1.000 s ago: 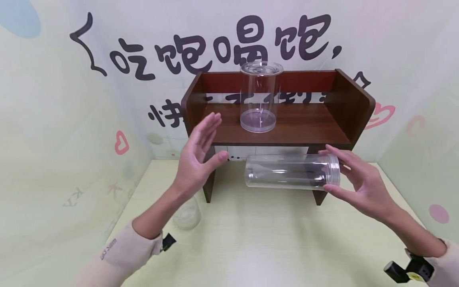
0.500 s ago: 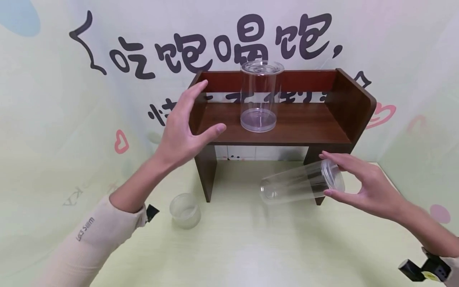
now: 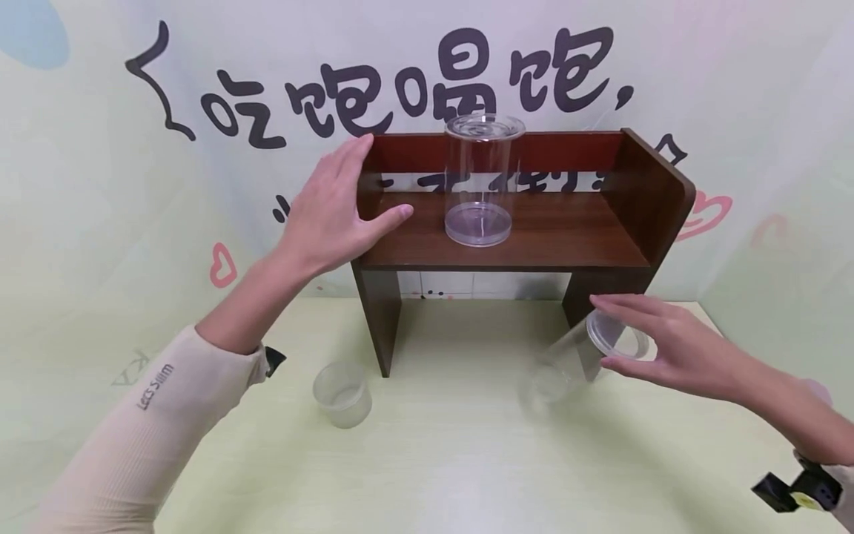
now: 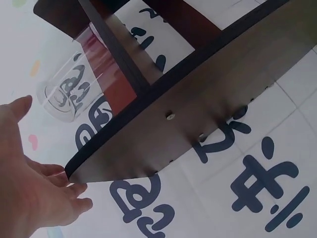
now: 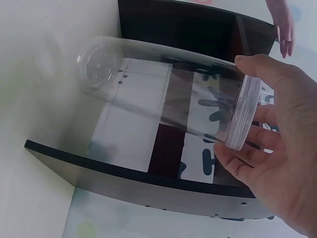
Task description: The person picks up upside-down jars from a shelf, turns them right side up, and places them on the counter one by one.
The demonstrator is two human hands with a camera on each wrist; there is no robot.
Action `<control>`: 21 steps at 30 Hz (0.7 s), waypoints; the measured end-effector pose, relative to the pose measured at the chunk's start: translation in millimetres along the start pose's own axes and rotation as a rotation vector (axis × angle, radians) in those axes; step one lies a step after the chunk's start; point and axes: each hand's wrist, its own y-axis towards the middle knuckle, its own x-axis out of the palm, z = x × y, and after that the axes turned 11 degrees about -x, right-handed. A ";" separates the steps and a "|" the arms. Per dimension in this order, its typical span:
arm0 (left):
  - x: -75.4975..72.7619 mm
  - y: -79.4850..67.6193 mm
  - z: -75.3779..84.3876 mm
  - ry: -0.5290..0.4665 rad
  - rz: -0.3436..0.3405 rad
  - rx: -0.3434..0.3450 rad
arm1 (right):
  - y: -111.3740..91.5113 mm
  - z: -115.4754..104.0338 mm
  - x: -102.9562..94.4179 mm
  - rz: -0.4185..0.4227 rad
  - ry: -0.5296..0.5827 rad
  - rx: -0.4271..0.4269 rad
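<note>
My right hand (image 3: 694, 348) grips a tall clear plastic jar (image 5: 163, 89) round its ribbed lid end, thumb on one side and fingers on the other. The jar tilts, its bottom pointing down and left, in front of the right leg of a brown wooden shelf (image 3: 560, 237). My left hand (image 3: 330, 215) is at the top of the shelf's left side panel, thumb spread apart; in the left wrist view its fingertips meet the panel's corner. Another clear jar (image 3: 480, 174) stands upright on the shelf board.
A short clear tub (image 3: 343, 397) stands on the pale green table (image 3: 434, 460), left of the shelf's left leg. Behind the shelf hangs a white backdrop (image 3: 300, 44) with large black characters. The shelf's right side panel (image 3: 657, 200) rises beside the board.
My right hand has tipped its jar from level to bottom-down and moved slightly lower. My left hand has moved left and up, to the shelf's left panel. The standing jar stays put.
</note>
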 end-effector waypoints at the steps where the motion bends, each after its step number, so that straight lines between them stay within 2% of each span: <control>1: -0.7 1.8 -0.3 0.027 -0.009 -0.004 | -0.4 1.1 1.2 -0.014 -0.005 0.000; 9: -4.3 18.0 -2.6 0.196 -0.142 -0.022 | -1.3 10.6 13.5 -0.110 0.003 -0.019; 15: -5.7 29.8 -6.3 0.252 -0.239 -0.042 | -2.0 10.4 23.1 -0.190 0.022 0.010; 21: -8.8 37.1 -4.9 0.281 -0.292 -0.055 | -4.3 12.8 26.9 -0.215 0.029 0.012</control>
